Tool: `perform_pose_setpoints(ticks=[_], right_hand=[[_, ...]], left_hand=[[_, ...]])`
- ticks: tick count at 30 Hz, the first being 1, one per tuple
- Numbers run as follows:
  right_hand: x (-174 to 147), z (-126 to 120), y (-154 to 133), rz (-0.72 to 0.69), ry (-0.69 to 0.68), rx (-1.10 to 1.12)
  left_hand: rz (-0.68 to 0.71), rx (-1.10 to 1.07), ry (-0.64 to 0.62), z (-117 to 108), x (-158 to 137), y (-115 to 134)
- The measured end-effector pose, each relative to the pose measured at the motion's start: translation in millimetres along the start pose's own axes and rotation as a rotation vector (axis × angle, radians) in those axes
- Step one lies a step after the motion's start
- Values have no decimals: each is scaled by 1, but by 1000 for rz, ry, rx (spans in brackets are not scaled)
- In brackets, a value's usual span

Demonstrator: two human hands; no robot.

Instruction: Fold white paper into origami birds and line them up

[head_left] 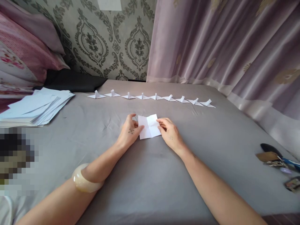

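A small white sheet of paper (150,127) with crossing crease lines is held up between my two hands, above the grey cloth. My left hand (130,128) pinches its left edge, thumb on the near face. At the opposite edge, my right hand (170,132) grips the paper between thumb and fingers. Beyond the paper, several folded white paper figures (156,97) stand in a row, each with flat pointed sides and a raised middle.
A stack of white paper (35,107) lies at the left, in front of a black folded item (72,80). Keys with a brown tag (269,157) lie at the right on the grey cloth (145,187). Purple curtains (199,40) and a patterned wall (112,37) bound the back.
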State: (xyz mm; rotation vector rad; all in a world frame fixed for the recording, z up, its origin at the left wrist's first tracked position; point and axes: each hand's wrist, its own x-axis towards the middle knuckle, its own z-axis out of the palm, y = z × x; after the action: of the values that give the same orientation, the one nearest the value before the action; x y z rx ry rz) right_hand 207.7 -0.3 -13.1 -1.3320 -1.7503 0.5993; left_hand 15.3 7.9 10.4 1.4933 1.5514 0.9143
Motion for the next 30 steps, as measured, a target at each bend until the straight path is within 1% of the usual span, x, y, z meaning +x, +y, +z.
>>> perform_pose_setpoints(ticks=[2, 3, 6, 8, 9, 11, 13, 15, 19, 26, 30], right_hand=[[-1, 0, 1, -91, -45, -105], [-2, 0, 0, -129, -60, -167], [-5, 0, -2, -206, -78, -311], [-5, -1, -3, -233, -119, -340], [-4, -2, -2, -236, -149, -331], [-3, -4, -1, -216, -193, -279], [0, -8, 1, -172, -212, -211], [2, -13, 1, -134, -234, -163], [-1, -25, -5, -123, -296, -166], [-18, -35, -6, -233, -306, -298], [-22, -36, -9, -263, -323, -392]], left_hand=[[62, 80, 12, 2, 1, -5], [115, 139, 22, 3, 2, -8], [365, 363, 107, 4, 6, -17], [542, 505, 145, 4, 7, -20], [613, 558, 127, 5, 7, -20], [707, 617, 12, 5, 6, -19], [754, 623, -108, 6, 4, -17], [780, 619, -159, 7, 3, -15], [838, 662, -189, 5, 0, -11], [1044, 872, -272, 4, -8, -1], [1095, 951, -279, 4, -10, -1]])
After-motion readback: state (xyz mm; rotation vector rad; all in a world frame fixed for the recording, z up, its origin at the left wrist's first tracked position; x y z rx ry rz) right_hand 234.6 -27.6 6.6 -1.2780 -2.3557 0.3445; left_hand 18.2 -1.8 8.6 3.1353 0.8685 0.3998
